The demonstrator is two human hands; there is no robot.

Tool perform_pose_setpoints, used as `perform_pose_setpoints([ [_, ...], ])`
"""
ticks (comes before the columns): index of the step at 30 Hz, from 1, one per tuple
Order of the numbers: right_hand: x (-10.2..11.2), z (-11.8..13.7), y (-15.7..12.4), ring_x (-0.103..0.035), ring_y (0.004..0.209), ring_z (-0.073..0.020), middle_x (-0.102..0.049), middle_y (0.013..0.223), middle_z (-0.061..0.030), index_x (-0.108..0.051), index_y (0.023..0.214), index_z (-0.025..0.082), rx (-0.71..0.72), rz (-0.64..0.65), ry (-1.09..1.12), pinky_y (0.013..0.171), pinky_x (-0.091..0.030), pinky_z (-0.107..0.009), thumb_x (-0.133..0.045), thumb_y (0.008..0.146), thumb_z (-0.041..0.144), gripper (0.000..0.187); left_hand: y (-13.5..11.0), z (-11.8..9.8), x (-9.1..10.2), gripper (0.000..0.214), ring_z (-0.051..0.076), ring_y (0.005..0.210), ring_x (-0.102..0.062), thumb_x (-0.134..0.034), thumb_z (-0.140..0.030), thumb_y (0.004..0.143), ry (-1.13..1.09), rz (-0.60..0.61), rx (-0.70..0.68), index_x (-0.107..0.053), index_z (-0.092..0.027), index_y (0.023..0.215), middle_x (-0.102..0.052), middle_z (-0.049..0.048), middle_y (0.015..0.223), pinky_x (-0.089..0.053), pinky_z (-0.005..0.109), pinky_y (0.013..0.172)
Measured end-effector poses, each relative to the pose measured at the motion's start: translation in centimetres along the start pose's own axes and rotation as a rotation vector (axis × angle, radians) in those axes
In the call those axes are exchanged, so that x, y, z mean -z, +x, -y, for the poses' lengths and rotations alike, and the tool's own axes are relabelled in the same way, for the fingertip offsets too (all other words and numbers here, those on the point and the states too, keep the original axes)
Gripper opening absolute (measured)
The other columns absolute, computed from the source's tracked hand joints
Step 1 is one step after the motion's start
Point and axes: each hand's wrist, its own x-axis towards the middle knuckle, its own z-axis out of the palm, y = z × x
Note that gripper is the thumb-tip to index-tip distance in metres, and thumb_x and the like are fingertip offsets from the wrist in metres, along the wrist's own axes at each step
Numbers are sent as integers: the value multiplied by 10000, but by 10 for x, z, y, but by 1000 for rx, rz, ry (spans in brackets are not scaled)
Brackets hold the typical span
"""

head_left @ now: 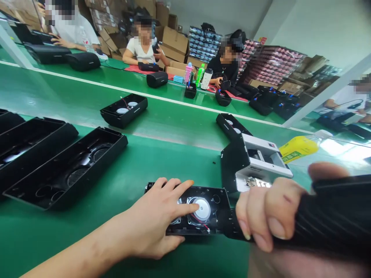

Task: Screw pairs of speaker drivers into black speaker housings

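Note:
A black speaker housing (216, 220) lies open side up on the green bench in front of me, with a silver-backed round speaker driver (201, 209) and a thin red wire inside. My left hand (162, 214) grips across it, thumb along the near edge and fingers spread over the far side, the index finger on the driver. A second driver is mostly covered by that hand. My right hand (269, 212) is wrapped round a black electric screwdriver (327, 220), whose narrow end points left at the housing's right end. Its tip cannot be made out.
Empty black housings (68, 170) stand at left. A screw feeder (252, 166) is beyond my right hand, beside a yellow bottle (301, 147). Further housings with drivers (124, 110) sit across the bench. Several co-workers (142, 50) sit on the far side, before stacked cartons.

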Motion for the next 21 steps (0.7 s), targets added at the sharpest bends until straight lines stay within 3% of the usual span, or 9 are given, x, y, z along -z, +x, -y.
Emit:
perform_pose_setpoints([
  [3, -6, -20, -4, -573, 403, -176, -645, 638, 6, -757, 1281, 270, 54, 66, 13, 395, -530, -325, -542, 1079, 622, 459, 0, 0, 0, 645, 430, 1434, -511, -763, -490, 867, 17, -18, -25, -588, -431, 1484, -369, 105, 1759, -411, 706, 1153],
  [6, -8, -34, -7, -562, 413, -153, -651, 646, 9, -766, 1262, 251, 43, 52, 51, 398, -502, -287, -607, 993, 740, 580, 1, -1, 2, 608, 412, 1401, -526, -748, -482, 876, 30, -27, -37, -610, -399, 1463, -403, 108, 1733, -436, 665, 1133],
  [11, -6, -49, -11, -567, 404, -141, -667, 656, 24, -778, 1224, 242, -18, 26, 83, 409, -478, -259, -780, 888, 717, 581, 3, -1, 4, 582, 388, 1335, -549, -743, -463, 873, 32, -34, -51, -628, -388, 1439, -451, 101, 1683, -456, 642, 1097],
  [21, -1, -61, -12, -555, 399, -134, -662, 662, 25, -772, 1254, 250, 14, 46, 56, 397, -501, -255, -727, 927, 721, 575, 2, -1, 4, 567, 377, 1299, -552, -718, -484, 896, 39, -33, -68, -627, -373, 1445, -458, 103, 1661, -472, 621, 1066],
])
